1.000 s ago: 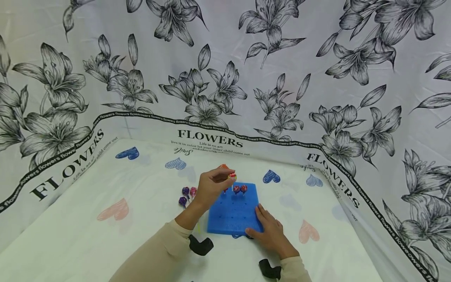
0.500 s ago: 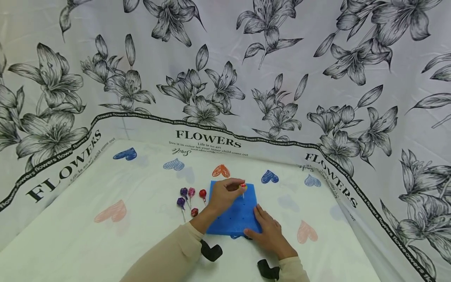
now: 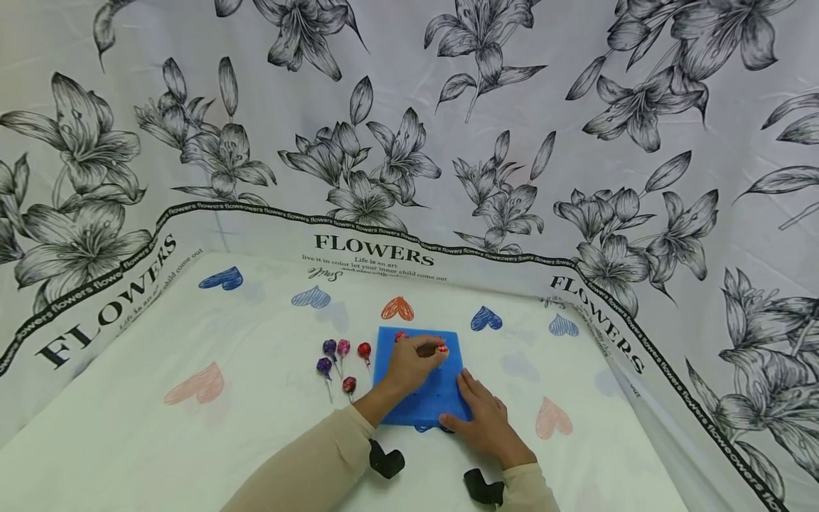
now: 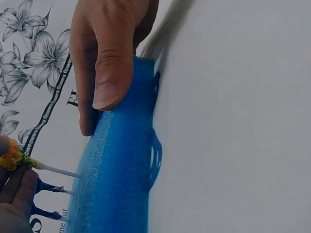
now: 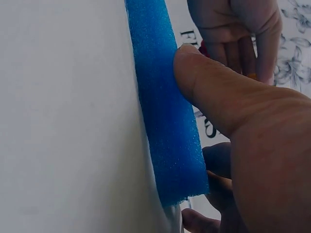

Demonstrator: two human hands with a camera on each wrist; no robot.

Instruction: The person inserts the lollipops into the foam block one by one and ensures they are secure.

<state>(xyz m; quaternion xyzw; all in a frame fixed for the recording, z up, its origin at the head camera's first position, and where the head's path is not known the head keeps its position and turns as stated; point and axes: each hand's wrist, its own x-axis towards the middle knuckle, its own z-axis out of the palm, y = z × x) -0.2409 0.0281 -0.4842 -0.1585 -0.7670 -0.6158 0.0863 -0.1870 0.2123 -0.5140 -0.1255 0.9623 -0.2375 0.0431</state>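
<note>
A blue foam block (image 3: 449,392) with rows of small holes lies on the white cloth. My left hand (image 3: 414,363) hovers over its far half and pinches a lollipop (image 3: 441,350) by the head. In the left wrist view the lollipop (image 4: 12,158) has a yellow-orange wrapper and its white stick points at the block's (image 4: 116,174) top face. My right hand (image 3: 481,419) rests on the near right corner. Its thumb (image 5: 214,92) presses the block's (image 5: 165,111) side edge and its fingers lie on top. A red lollipop head (image 3: 401,336) shows behind my left hand.
Several loose lollipops (image 3: 343,348), purple, pink and red, lie on the cloth left of the block. Coloured hearts (image 3: 397,308) are printed on the cloth. Flower-print fabric walls (image 3: 409,142) close in the back and both sides. Two black wrist mounts (image 3: 387,460) sit near my sleeves.
My left hand has come down and to the right with the lollipop, from above the block's far edge to just over its top. The right hand has stayed on the corner.
</note>
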